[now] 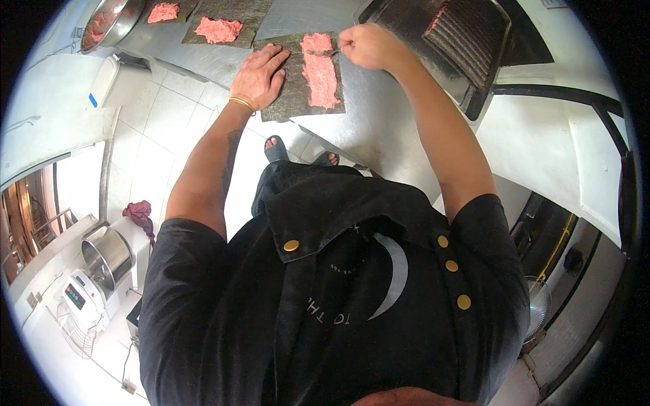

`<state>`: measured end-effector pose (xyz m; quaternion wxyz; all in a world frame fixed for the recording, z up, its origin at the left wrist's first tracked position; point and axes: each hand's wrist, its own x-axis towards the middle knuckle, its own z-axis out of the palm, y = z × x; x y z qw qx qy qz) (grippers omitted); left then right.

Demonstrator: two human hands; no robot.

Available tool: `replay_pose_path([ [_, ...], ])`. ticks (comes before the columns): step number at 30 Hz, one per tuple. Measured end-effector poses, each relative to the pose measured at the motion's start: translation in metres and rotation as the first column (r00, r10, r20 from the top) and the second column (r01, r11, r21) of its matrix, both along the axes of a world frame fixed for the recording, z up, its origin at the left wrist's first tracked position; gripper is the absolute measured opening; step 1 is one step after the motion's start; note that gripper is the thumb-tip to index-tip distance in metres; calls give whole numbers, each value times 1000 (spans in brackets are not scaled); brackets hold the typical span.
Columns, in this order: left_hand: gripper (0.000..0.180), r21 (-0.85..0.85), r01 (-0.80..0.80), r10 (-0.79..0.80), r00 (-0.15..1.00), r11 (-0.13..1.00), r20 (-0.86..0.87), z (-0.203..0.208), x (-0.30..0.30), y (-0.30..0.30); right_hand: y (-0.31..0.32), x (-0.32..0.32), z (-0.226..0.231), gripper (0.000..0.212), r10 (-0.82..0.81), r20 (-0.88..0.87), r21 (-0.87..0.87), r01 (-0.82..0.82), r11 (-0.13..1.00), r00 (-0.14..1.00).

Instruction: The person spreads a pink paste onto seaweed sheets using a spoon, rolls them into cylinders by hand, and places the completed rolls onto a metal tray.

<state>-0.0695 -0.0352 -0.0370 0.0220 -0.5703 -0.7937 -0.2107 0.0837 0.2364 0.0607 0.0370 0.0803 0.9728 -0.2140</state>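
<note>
A dark seaweed sheet (292, 88) lies on the metal table in front of me, its near edge at the table's edge. Along its right part runs a strip of pink minced paste (321, 84). My left hand (258, 79) rests flat on the sheet's left side, fingers spread, holding nothing. My right hand (369, 47), beyond the strip's right side, is closed around the handle of a small metal utensil (323, 52). Its tip is on the paste near the far end; whether it is a spoon or a fork is hard to make out.
More seaweed sheets (252, 30) with pink paste lumps (218, 30) lie to the left. Beyond them stands a metal bowl (112, 24) with paste inside. At the right, a dark tray (406, 20) holds several dark rolls (464, 44). A white-and-steel mixer (101, 271) stands at lower left.
</note>
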Motion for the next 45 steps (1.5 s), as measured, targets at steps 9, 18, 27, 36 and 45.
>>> replay_pose_path([
  [9, 47, -7, -22, 23, 999, 1000, 35, 2, 3, -4, -47, 83, -5, 17, 157, 84, -170, -141, 975, 984],
  [18, 47, -20, 0, 0, 1000, 1000, 19, -1, -1, -2, -35, 83, -11, 21, 120, 132, -164, -98, 982, 984],
  [27, 46, -14, 4, -3, 1000, 1000, 21, 3, 1, 0, -34, 61, -3, 19, 103, 89, -115, -93, 989, 991],
  [36, 48, -46, -9, 10, 999, 999, 32, 9, 5, -1, -17, 55, 8, 22, -2, 106, -160, 19, 987, 994],
  [45, 49, -48, 3, -3, 1000, 999, 7, 6, 2, -1, -34, 84, -9, 22, 122, 113, -177, -101, 979, 986],
])
